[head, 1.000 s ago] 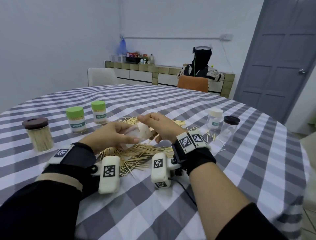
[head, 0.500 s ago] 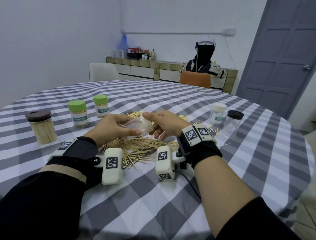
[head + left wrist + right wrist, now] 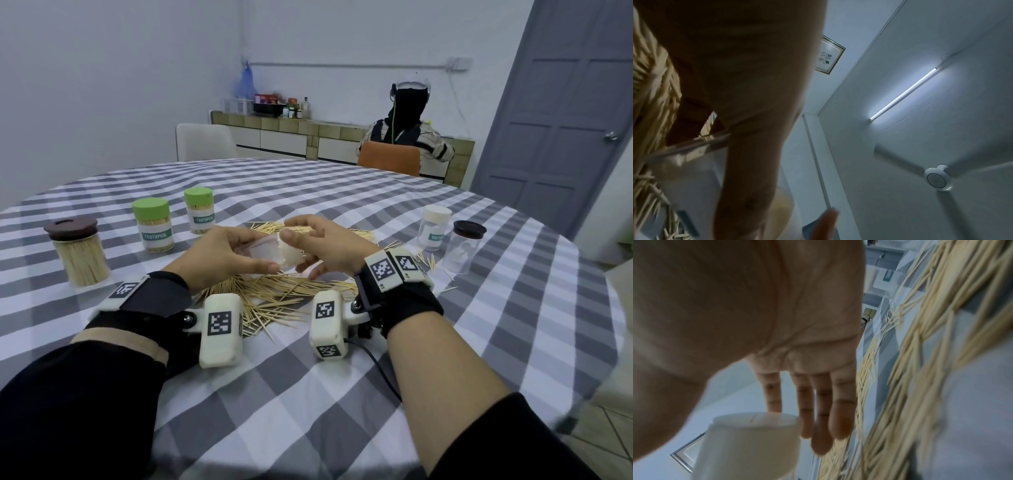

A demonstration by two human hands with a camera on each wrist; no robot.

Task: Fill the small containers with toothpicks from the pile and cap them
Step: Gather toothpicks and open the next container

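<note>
Three jars stand filled and capped at ten o'clock, left hand gripping a clear jar, right hand pinching its cap, two empties waiting at two o'clock.

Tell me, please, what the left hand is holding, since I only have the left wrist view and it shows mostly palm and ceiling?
Observer: In the head view the left hand grips a small clear container, held sideways above the toothpick pile.
Operator: Is the right hand involved?
Observer: Yes, the right hand pinches a white cap at the container's open end.
Operator: Are any containers finished?
Observer: Two green-capped containers stand filled on the table's left side.
</note>
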